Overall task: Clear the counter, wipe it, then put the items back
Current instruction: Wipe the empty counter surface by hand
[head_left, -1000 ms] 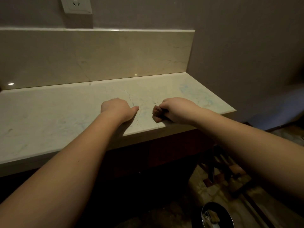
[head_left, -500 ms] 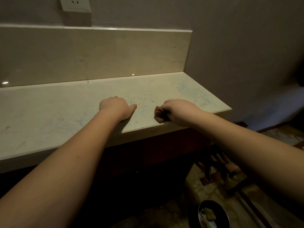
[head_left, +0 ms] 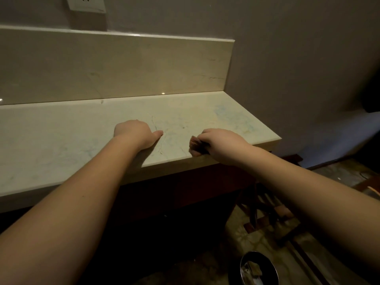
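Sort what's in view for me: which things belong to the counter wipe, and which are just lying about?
Part of the job:
- counter, nothing standing on it
- brown cloth, bunched at the front edge
- right hand, gripping the cloth
- left hand, resting closed on the counter

Just there:
- wall socket
- bin on the floor
- backsplash

This looks like a room in a home. A stone counter [head_left: 61, 145] runs along the wall, with a plug socket [head_left: 86, 4] above it and a small bin [head_left: 259, 268] on the patterned floor [head_left: 287, 254].
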